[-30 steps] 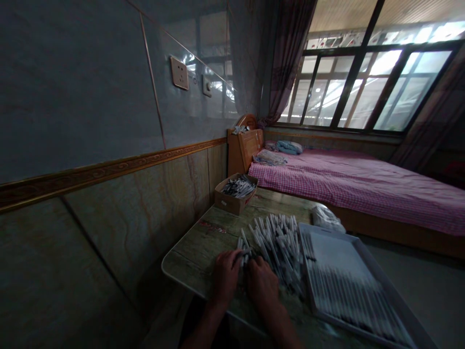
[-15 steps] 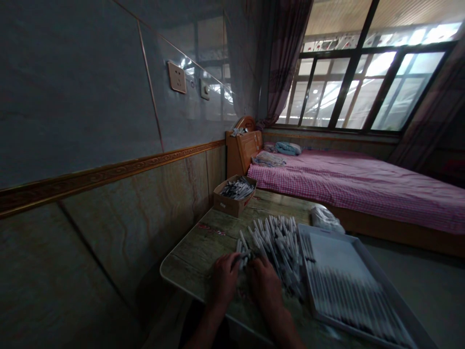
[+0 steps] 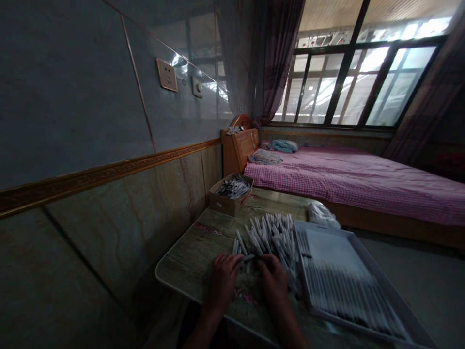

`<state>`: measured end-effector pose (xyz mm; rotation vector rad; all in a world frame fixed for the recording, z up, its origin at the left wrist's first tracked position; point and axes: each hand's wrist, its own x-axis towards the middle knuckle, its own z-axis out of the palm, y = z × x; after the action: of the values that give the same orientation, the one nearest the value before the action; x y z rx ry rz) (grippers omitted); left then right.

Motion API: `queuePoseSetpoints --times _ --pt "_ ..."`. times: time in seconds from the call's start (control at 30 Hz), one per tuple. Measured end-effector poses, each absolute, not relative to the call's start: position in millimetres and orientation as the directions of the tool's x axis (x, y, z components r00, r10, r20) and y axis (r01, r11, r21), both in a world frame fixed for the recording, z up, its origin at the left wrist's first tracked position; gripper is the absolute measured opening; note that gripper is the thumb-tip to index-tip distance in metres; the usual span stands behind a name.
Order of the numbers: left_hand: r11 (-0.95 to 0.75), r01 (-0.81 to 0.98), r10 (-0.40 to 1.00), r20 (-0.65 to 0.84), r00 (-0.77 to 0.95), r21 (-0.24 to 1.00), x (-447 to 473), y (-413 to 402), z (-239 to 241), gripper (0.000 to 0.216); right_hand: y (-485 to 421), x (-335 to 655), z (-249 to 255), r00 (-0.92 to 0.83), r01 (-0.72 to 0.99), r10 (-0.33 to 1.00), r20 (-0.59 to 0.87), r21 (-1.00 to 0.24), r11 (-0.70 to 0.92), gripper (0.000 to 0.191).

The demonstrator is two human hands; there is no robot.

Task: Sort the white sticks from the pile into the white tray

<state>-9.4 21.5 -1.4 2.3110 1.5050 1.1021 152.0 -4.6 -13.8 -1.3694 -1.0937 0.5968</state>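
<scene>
My left hand (image 3: 223, 278) and my right hand (image 3: 274, 281) rest on a wood-patterned folding table (image 3: 196, 257), at the near edge of a loose heap of white pen-like tubes (image 3: 271, 237). A thin dark-tipped tube (image 3: 249, 258) lies between my fingers, seemingly pinched by both hands. To the right, a white tray (image 3: 327, 247) holds rows of similar tubes laid side by side, blurred at its near end.
A cardboard box (image 3: 227, 204) of dark-tipped tubes stands at the table's far end, and a white plastic bag (image 3: 321, 215) lies beyond the tray. A tiled wall runs along the left. A bed (image 3: 348, 186) with a pink checked sheet lies beyond.
My right hand has moved slightly right, away from my left hand, and the tube between them now shows more. The whole view has shifted a little as my head turned.
</scene>
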Motion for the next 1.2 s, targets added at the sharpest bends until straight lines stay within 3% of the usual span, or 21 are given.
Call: queuePoseSetpoints --times 0.2,0.37,0.53,0.83,1.03,1.2 --pt "-0.458 0.697 0.87 0.438 0.225 0.551 -9.3 22.7 -1.1 0.027 -3.3 153.8 -17.6 0.452 0.225 0.859 0.242 -0.962 0.153 0.024" --pt "-0.428 0.675 0.894 0.392 0.217 0.602 -9.5 21.6 0.8 0.027 -5.2 154.3 -16.9 0.409 0.203 0.862 0.298 -0.951 0.233 0.034" --pt "-0.417 0.662 0.903 0.369 0.222 0.622 -10.2 20.0 3.5 0.029 -5.0 152.7 -14.1 0.452 0.192 0.847 0.281 -0.958 0.215 0.026" --pt "-0.432 0.667 0.896 0.373 0.241 0.607 -9.4 20.6 0.2 0.032 -1.8 152.9 -12.2 0.491 0.07 0.841 0.226 -0.973 0.22 0.028" --pt "-0.441 0.696 0.89 0.374 0.259 0.566 -9.0 22.1 -2.5 0.033 2.7 151.2 -12.5 0.466 -0.101 0.878 0.109 -0.979 0.175 0.033" --pt "-0.47 0.69 0.874 0.399 0.276 0.551 -9.5 22.6 -3.6 0.034 2.3 146.3 -10.6 0.456 -0.111 0.884 0.107 -0.978 0.176 0.035"
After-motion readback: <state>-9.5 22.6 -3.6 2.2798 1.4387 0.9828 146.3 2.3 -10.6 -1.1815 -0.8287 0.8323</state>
